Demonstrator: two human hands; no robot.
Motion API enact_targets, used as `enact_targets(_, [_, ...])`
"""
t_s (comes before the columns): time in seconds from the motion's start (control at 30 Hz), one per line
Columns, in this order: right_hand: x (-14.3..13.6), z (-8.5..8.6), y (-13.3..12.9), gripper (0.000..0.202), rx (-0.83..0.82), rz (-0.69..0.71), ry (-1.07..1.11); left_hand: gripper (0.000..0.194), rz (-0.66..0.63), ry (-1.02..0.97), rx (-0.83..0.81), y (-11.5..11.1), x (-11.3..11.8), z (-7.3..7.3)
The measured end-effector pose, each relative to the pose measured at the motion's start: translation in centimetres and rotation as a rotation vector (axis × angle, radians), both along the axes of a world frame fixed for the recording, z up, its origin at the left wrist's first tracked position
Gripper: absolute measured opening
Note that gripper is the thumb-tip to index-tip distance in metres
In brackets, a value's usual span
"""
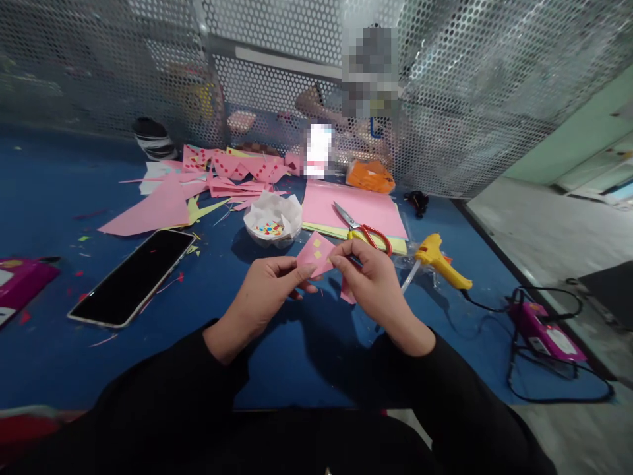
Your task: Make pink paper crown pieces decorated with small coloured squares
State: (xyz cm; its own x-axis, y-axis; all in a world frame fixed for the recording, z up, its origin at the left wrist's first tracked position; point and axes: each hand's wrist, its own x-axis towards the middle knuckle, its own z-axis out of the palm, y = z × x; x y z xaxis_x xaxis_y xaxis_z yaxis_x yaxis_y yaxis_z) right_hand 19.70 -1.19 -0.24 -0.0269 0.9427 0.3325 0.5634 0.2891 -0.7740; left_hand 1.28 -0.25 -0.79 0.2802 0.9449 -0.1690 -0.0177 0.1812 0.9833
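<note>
Between my hands is a small piece of pink paper (309,254) with yellow diamond shapes on it. My left hand (270,287) pinches its lower left edge between thumb and fingers. At its right edge, my right hand (368,280) has thumb and forefinger closed on the paper; whether a further small piece is between those fingertips is hidden. A strip of pink paper (347,292) shows below the right hand. Just beyond that hand, scissors (366,231) with red and yellow handles lie on stacked pink and yellow sheets (321,204).
A paper-lined bowl (273,221) holds small coloured bits. Pink cut-outs (237,165) and scraps lie behind. A phone (133,277) rests at left. To the right are a yellow glue gun (440,260), its cord and a purple packet (548,333). Perforated metal (287,39) stands behind the table.
</note>
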Motion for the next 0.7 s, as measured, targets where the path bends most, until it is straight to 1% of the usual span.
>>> enact_targets(0.07, [-0.2, -0.1, 0.0, 0.011, 0.035, 0.020, 0.032, 0.026, -0.009, -0.018, -0.042, 0.0, 0.0, -0.1])
enact_targets(0.13, [-0.4, -0.2, -0.1, 0.011, 0.116, 0.031, 0.076, 0.024, 0.000, -0.046, -0.064, 0.1, -0.1, -0.2])
enact_targets(0.2, [-0.7, -0.3, -0.3, 0.010, 0.192, 0.019, 0.097, 0.021, 0.014, -0.068, -0.062, 0.1, 0.0, -0.2])
enact_targets(0.27, [-1.0, -0.4, -0.5, 0.010, 0.230, -0.006, 0.092, 0.019, 0.024, -0.079, -0.058, 0.2, 0.0, -0.2])
enact_targets(0.5, [-2.0, -1.1, -1.0, 0.008, 0.254, -0.075, 0.057, 0.018, 0.031, -0.089, -0.040, 0.1, 0.0, -0.3])
enact_targets(0.7, [-2.3, -1.3, -1.0, 0.008, 0.261, -0.091, 0.054, 0.018, 0.018, -0.103, -0.027, 0.1, 0.0, -0.2])
